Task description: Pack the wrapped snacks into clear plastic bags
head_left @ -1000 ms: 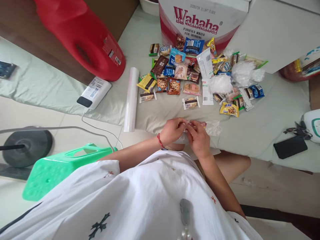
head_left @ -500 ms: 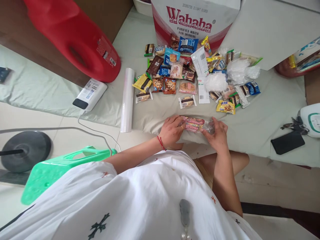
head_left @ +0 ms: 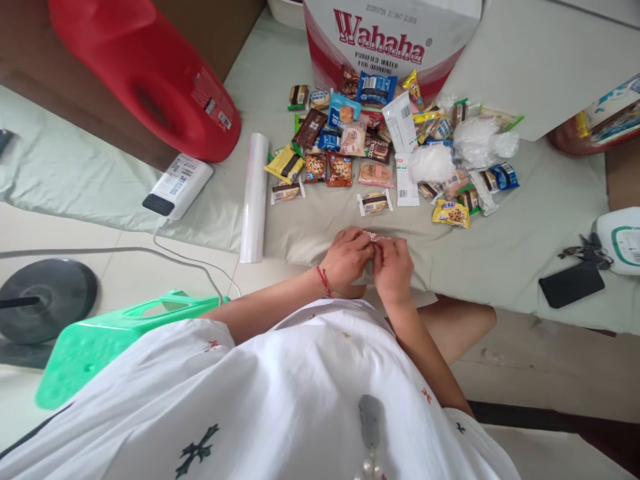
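My left hand (head_left: pixel 347 259) and my right hand (head_left: pixel 393 268) are pressed close together at the near edge of the cloth-covered surface (head_left: pixel 500 253). Both are closed on a clear plastic bag with pink snack packets (head_left: pixel 379 237); only a small pink strip of it shows above my fingers. A red string circles my left wrist. Beyond my hands lies a spread of several wrapped snacks (head_left: pixel 380 143), and a roll of clear plastic bags (head_left: pixel 253 196) lies to the left of them.
A Wahaha cardboard box (head_left: pixel 390 40) stands behind the snacks. A red jug (head_left: pixel 150 73) and a white charger (head_left: pixel 176 185) lie at left. A black phone (head_left: pixel 571 284), keys and a white device (head_left: pixel 620 239) sit at right. A green stool (head_left: pixel 125 333) stands by my left side.
My right hand slid left along the bag from its right end and now meets my left hand. The bag, stretched out half a second ago, is bunched under both hands.
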